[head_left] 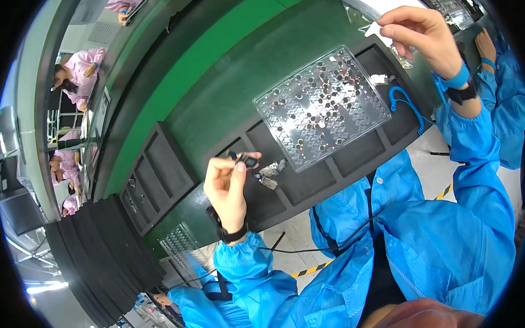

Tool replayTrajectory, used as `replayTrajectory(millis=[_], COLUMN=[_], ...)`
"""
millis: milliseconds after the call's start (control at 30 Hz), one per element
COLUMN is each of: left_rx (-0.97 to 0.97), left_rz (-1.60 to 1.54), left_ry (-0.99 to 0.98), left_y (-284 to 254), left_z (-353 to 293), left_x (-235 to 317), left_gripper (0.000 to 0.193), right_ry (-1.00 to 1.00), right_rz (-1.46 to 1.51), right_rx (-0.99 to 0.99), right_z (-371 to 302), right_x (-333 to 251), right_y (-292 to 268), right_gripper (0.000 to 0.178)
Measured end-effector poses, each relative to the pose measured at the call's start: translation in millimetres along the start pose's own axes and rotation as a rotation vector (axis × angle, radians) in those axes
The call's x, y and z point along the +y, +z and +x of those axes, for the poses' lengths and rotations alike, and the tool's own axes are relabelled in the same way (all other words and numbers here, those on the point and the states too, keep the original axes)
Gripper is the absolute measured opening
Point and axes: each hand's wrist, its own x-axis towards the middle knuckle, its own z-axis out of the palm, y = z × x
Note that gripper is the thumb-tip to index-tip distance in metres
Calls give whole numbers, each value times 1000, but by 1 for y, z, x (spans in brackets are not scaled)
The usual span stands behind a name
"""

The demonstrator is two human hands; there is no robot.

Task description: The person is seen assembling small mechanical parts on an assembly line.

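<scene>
My left hand (228, 189) is closed in a pinch around a small black part (249, 162), held above the left end of a black compartment tray (343, 178). Up at the far right, my right hand (422, 39) has its thumb and forefinger together at a small white piece (373, 30); its exact kind is unclear. Between the hands lies a clear plastic blister tray (291, 159) dotted with many small round dark components with fine leads. Small silvery metal pieces (269, 174) rest in the black tray beside my left fingers.
A second black divided tray (158, 177) stands on the green bench (219, 87) at left. A blue coiled cord (400, 99) runs from the right side toward my right wristband. Another silvery piece (381, 79) lies nearby. Co-workers sit at the right and far left.
</scene>
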Motion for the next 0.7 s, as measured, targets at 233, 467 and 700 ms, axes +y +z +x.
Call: replayTrajectory(millis=[233,467,700], left_rx=[-41,57,143], left_rz=[-299,-136,456], left_ry=[35,63,544], left_y=[45,62,73], left_z=[76,98,94], left_x=[33,7,8], left_gripper=[26,23,18], right_ry=[-257,-175,-245], right_rz=[40,278,191], right_rx=[113,-143,-219], right_z=[18,59,52], right_x=[-110,-52,-35], right_y=[38,97,122], right_gripper=[11,38,51])
